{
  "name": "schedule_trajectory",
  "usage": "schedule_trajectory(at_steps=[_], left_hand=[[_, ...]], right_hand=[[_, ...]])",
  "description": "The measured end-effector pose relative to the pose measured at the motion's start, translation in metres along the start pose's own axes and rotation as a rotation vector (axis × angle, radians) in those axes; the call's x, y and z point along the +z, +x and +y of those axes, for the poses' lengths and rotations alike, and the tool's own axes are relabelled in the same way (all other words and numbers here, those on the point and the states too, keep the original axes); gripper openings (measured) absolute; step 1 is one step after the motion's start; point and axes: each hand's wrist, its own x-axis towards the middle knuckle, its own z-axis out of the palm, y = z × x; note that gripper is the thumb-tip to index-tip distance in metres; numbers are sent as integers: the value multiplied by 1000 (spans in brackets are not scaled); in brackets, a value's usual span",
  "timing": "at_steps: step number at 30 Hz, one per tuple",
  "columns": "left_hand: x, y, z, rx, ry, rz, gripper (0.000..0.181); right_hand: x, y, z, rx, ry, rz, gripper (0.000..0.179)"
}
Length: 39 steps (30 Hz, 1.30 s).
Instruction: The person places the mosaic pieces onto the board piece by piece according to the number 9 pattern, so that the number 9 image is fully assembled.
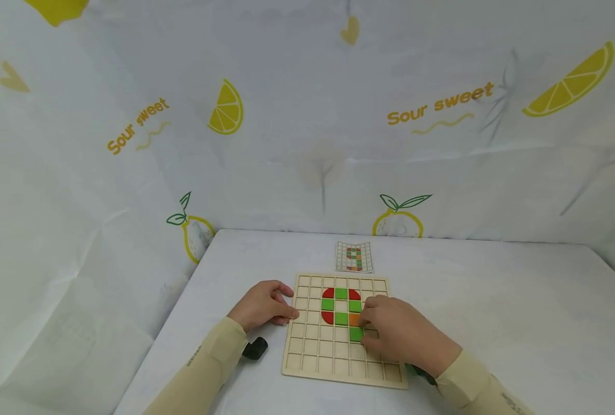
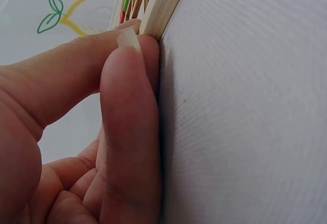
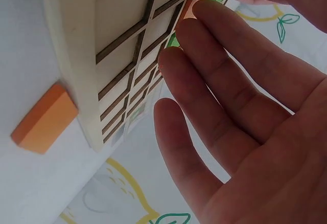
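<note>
A pale wooden grid board (image 1: 317, 346) lies on the table with red, green and orange tiles set in it. My left hand (image 1: 266, 305) is at its left side, thumb and finger pinching the edge; the left wrist view shows this edge (image 2: 162, 4) close up. Over the board's right part, my right hand (image 1: 397, 331) has its fingertips at the orange tile (image 1: 355, 319) and the lower green tile (image 1: 356, 334). Its fingers (image 3: 219, 106) look nearly straight in the right wrist view, tips close to the grid. The palm hides several right-hand squares in the head view.
Behind the board lies a small pattern card (image 1: 354, 257) with a coloured figure on a grid. A loose orange tile (image 3: 45, 120) rests on the table beside the board's edge. A white cloth (image 1: 307, 138) printed with lemons hangs behind the table.
</note>
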Motion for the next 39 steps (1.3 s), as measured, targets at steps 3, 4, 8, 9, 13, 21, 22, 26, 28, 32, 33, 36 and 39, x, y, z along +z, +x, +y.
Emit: schedule_trajectory(at_steps=[3,4,8,9,13,21,22,26,28,32,33,36,39], left_hand=[[1,0,0,-1,9,1,50],[2,0,0,-3,12,1,50],[1,0,0,-6,27,2,50],[1,0,-1,-5,32,4,50],[-1,-1,0,-12,49,10,50],[-1,-2,2,-12,34,11,50],[-1,-2,2,-11,30,8,50],[1,-2,1,-4,17,1,51],[1,-3,0,-3,17,1,51],[1,-4,0,-5,17,4,51],[1,-4,0,-5,18,5,51],[1,-3,2,-5,19,5,51],[1,-1,2,-6,18,3,51]], right_hand=[[-2,-6,3,11,3,-1,9],[-3,-9,5,20,9,-2,9],[-8,-24,13,61,26,-13,11],[-9,-28,15,74,26,-16,12],[-13,-49,23,150,6,-34,16],[-13,-83,30,297,4,-86,23],[-12,-86,31,299,4,-90,25],[-7,-92,32,305,4,-89,30],[-5,-92,31,307,5,-84,30],[0,-93,32,260,-9,-43,30],[0,-94,32,241,-16,-26,30],[2,-97,34,184,-41,34,28],[3,-96,35,176,-56,59,25]])
